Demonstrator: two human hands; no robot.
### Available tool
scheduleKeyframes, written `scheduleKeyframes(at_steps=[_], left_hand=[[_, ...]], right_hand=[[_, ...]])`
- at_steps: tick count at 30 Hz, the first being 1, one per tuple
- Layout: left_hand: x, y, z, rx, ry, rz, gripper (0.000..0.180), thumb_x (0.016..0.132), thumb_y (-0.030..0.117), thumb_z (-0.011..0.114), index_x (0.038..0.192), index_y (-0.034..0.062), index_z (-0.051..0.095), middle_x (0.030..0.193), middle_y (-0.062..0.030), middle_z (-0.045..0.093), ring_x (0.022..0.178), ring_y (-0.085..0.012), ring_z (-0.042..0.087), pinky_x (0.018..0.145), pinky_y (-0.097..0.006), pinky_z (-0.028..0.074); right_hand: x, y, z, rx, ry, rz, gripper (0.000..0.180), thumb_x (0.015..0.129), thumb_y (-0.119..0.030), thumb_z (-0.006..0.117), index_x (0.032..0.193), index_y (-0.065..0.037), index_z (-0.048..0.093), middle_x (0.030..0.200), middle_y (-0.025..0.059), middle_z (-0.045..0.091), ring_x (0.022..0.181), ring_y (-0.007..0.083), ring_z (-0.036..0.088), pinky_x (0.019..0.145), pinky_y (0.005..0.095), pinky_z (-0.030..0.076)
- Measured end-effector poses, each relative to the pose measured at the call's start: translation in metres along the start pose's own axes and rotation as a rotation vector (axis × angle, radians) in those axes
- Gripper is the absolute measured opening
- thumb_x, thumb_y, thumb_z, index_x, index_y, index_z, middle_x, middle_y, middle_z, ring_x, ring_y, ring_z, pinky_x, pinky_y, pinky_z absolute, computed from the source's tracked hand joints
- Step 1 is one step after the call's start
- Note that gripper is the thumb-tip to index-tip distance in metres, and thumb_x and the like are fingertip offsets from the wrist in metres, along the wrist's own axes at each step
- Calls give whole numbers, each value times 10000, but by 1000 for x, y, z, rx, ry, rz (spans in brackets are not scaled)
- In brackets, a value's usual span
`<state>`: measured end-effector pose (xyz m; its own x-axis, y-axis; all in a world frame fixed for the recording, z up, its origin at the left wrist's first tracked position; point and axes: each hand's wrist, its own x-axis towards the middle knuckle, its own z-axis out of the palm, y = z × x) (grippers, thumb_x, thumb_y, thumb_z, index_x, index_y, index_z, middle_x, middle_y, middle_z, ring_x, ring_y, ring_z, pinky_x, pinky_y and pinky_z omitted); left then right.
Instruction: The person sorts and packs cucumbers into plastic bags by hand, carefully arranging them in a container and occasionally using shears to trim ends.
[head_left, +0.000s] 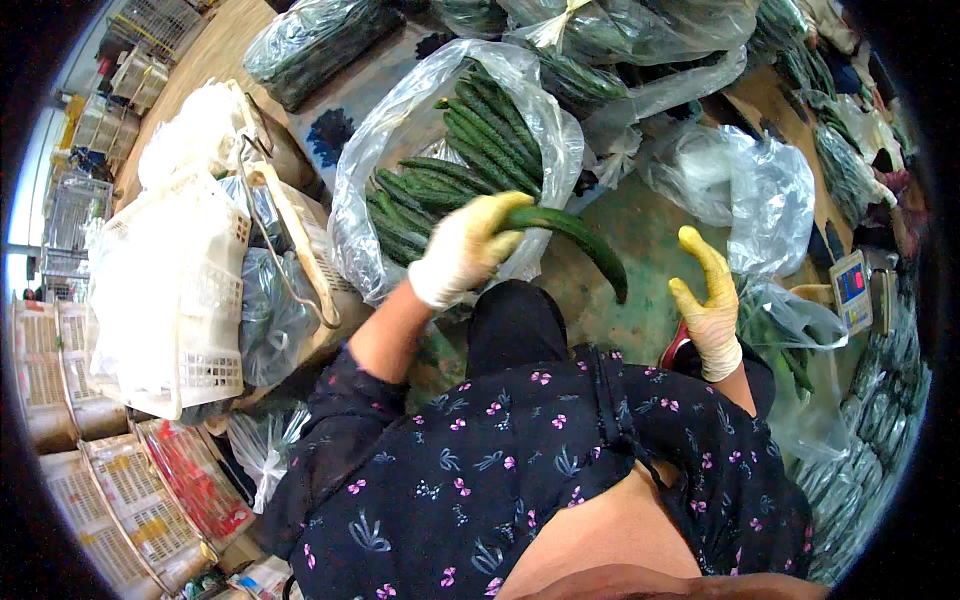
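My left hand [470,245], in a white and yellow glove, is closed round one end of a long curved cucumber [585,240]. The cucumber's free end bends away to the right and downward. Just beyond this hand stands an open clear plastic bag [350,190], its rim folded outward, with several dark green cucumbers [490,135] lying side by side in it. To the right, my right hand [708,300] wears a similar glove with yellow fingertips. Its thumb and fingers are apart, and nothing is between them.
White plastic crates [210,330] stand at the left, with more crates [105,500] at the lower left. Filled bags of cucumbers [315,50] lie at the back. A crumpled clear bag [770,200] and a scale display [852,290] are at the right.
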<state>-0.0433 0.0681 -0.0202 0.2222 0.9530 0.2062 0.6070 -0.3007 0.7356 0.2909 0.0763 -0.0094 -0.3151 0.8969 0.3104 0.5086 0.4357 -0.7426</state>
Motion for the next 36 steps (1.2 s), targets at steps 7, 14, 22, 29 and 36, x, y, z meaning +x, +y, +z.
scheduleKeyframes(at_steps=[7, 14, 22, 29, 36], left_hand=[[51, 19, 60, -235, -163, 238, 452, 804, 197, 645, 1211, 65, 498, 1028, -147, 595, 995, -282, 568, 856, -350, 449], [45, -94, 37, 74, -146, -303, 486, 776, 364, 678, 1088, 3, 586, 1004, -176, 630, 912, -279, 623, 803, -348, 494], [45, -172, 43, 839, -443, -439, 399, 712, 250, 654, 1097, 158, 608, 1101, -106, 603, 1074, -282, 548, 944, -492, 371], [43, -197, -3, 806, -561, -184, 506, 620, 183, 679, 1121, 207, 606, 1099, -62, 608, 1103, -281, 526, 1016, -558, 259], [67, -186, -25, 937, -451, -105, 450, 652, 85, 634, 1090, 188, 635, 1252, -34, 538, 1222, -271, 442, 1047, -556, 221]], right_hand=[[8, 20, 21, 190, -248, 364, 662, 661, -77, 739, 1269, -47, 479, 1178, 92, 554, 1069, 193, 527, 933, 304, 416], [14, 35, -15, 209, -90, 614, 361, 752, -72, 660, 1103, -24, 586, 969, 17, 612, 823, 83, 537, 747, 216, 429], [11, 35, -38, 326, 24, 608, 343, 776, -87, 632, 1113, -46, 588, 911, -20, 583, 733, 66, 487, 667, 202, 399], [4, 46, -33, 321, 4, 589, 385, 781, -76, 637, 1155, -18, 561, 983, -3, 603, 805, 69, 507, 722, 207, 414], [4, 48, -23, 359, 14, 579, 417, 779, -108, 661, 1163, -1, 541, 951, 13, 581, 829, 100, 517, 756, 235, 429]])
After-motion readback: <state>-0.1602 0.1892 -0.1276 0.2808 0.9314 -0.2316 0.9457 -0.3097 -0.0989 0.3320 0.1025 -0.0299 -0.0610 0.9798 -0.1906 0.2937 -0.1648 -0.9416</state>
